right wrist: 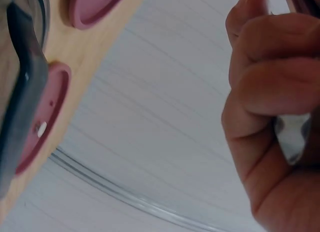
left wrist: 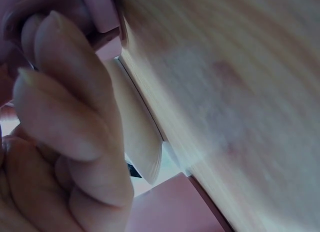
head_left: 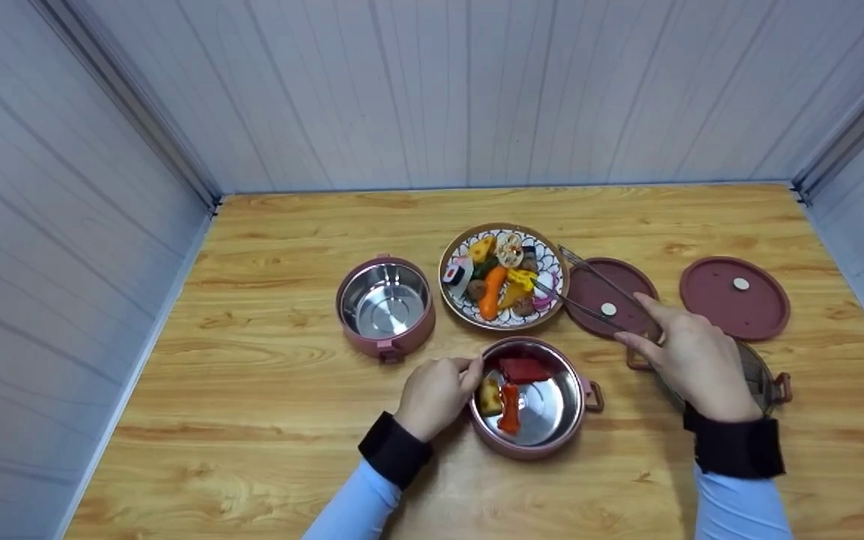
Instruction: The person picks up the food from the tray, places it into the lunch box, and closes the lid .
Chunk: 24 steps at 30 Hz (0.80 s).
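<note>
Here: slim metal tongs [head_left: 604,279], gripped in right hand [head_left: 702,365]; round steel-lined pot [head_left: 526,451], handle [left wrist: 102,10] grasped by left hand [head_left: 439,397]; scallop-patterned plate [head_left: 503,327].

Booth-like workspace, pale panels [head_left: 432,97] on three sides, wood-grain tabletop [head_left: 237,420]

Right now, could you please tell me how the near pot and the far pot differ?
The near pot holds food pieces; the far pot shows only bare steel inside. The left hand grips the near pot, while neither hand touches the far pot. Both are pink outside and lidless.
</note>
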Each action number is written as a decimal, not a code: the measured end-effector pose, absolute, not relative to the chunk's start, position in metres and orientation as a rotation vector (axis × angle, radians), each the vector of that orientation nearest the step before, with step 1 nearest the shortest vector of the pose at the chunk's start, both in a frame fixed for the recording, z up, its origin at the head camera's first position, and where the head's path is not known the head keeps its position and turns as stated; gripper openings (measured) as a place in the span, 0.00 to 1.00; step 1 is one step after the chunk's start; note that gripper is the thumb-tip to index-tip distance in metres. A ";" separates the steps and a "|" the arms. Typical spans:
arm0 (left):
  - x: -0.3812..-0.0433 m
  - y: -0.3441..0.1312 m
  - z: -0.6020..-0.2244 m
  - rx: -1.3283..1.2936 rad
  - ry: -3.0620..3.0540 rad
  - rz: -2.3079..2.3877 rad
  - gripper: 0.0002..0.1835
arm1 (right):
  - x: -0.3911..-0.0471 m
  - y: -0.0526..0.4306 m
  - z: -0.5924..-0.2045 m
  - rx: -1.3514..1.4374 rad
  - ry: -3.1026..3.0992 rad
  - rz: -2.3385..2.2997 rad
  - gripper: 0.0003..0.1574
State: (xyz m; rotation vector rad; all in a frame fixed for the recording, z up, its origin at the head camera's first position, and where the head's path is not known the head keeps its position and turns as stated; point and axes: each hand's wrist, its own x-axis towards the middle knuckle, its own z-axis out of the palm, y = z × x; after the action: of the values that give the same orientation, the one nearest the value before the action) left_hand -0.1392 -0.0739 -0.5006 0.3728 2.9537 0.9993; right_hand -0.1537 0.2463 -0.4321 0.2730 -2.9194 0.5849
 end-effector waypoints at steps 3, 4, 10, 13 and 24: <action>-0.139 -0.074 -0.501 0.378 2.965 1.003 0.20 | -0.157 0.244 -0.436 0.257 -2.969 0.589 0.43; -0.138 -0.074 -0.501 0.380 2.971 0.998 0.20 | -0.157 0.243 -0.437 0.254 -2.977 0.595 0.43; -0.138 -0.074 -0.502 0.398 3.006 0.967 0.20 | -0.159 0.240 -0.440 0.252 -2.991 0.616 0.42; -0.138 -0.074 -0.502 0.403 3.006 0.970 0.20 | -0.159 0.237 -0.441 0.244 -3.003 0.605 0.42; -0.138 -0.073 -0.500 0.395 2.982 0.970 0.21 | -0.158 0.233 -0.446 0.231 -2.986 0.602 0.39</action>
State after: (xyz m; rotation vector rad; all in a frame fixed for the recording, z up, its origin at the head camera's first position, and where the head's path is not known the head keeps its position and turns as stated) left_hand -0.1382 -0.0734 -0.5004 0.3951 2.9820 0.9699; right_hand -0.1584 0.2327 -0.4463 0.2310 -2.9860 0.6017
